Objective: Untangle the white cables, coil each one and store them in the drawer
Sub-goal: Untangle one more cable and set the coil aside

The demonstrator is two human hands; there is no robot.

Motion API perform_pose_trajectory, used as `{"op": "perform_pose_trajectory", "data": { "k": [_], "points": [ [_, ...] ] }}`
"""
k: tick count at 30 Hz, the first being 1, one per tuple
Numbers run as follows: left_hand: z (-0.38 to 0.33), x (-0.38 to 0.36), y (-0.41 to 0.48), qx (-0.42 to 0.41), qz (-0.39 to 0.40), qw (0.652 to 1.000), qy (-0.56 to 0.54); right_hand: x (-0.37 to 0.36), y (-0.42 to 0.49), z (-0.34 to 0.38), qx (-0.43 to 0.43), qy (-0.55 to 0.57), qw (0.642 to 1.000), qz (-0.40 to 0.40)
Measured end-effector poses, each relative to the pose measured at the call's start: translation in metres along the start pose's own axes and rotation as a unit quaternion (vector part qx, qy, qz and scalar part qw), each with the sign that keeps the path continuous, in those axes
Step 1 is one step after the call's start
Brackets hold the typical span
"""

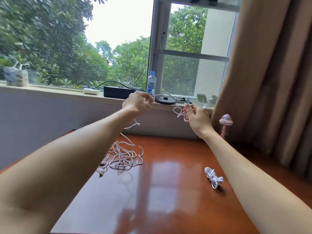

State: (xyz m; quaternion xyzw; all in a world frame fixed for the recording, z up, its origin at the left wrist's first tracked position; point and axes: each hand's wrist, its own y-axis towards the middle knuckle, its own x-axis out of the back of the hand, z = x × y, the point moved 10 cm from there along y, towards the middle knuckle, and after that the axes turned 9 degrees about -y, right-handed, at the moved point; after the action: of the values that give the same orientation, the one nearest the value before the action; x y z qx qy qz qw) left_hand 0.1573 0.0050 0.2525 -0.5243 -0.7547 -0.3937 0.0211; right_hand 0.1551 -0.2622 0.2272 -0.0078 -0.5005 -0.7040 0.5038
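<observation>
Both hands are raised above the far edge of the table. My left hand (137, 103) pinches a white cable (166, 95) that arcs across to my right hand (196, 118). My right hand grips small loops of that same cable (179, 113). From my left hand the cable hangs down to a tangled pile of white cables (124, 157) on the reddish wooden table (168, 191). A USB plug (101, 173) lies at the pile's near left. A coiled, tied white cable (213, 177) rests on the table at the right. No drawer is in view.
Along the window sill (50, 92) stand a water bottle (151, 83), a black box (118, 92), a black round disc (165, 100), a white tube (91, 91) and a carton (16, 78). A pink jellyfish-shaped lamp (225, 125) stands by the brown curtain (270, 81) at the right.
</observation>
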Motion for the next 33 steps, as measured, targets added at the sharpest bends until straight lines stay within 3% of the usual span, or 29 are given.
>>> {"op": "perform_pose_trajectory", "data": {
  "k": [3,7,13,19,24,30,33],
  "points": [
    [-0.025,0.005,0.007,-0.032,0.013,0.999,-0.039,0.001,0.005,0.007,0.013,0.007,1.0,-0.006],
    [-0.049,0.016,0.007,-0.07,0.001,0.998,0.005,0.001,0.006,0.017,0.026,0.038,0.999,0.001],
    [-0.014,0.01,-0.012,-0.026,0.042,0.992,0.115,-0.021,-0.015,0.02,0.029,0.024,0.998,0.054],
    [0.053,-0.002,-0.04,0.035,0.066,0.985,0.157,-0.07,-0.046,0.01,0.033,0.025,0.99,0.131],
    [0.087,-0.016,-0.058,0.056,0.091,0.987,0.122,-0.106,-0.07,0.002,0.015,0.055,0.981,0.185],
    [0.118,-0.04,-0.083,0.056,0.087,0.993,0.058,-0.146,-0.106,-0.012,-0.076,0.108,0.955,0.266],
    [0.133,-0.047,-0.093,0.066,0.079,0.993,0.054,-0.155,-0.115,-0.012,-0.096,0.144,0.949,0.264]
  ]
}}
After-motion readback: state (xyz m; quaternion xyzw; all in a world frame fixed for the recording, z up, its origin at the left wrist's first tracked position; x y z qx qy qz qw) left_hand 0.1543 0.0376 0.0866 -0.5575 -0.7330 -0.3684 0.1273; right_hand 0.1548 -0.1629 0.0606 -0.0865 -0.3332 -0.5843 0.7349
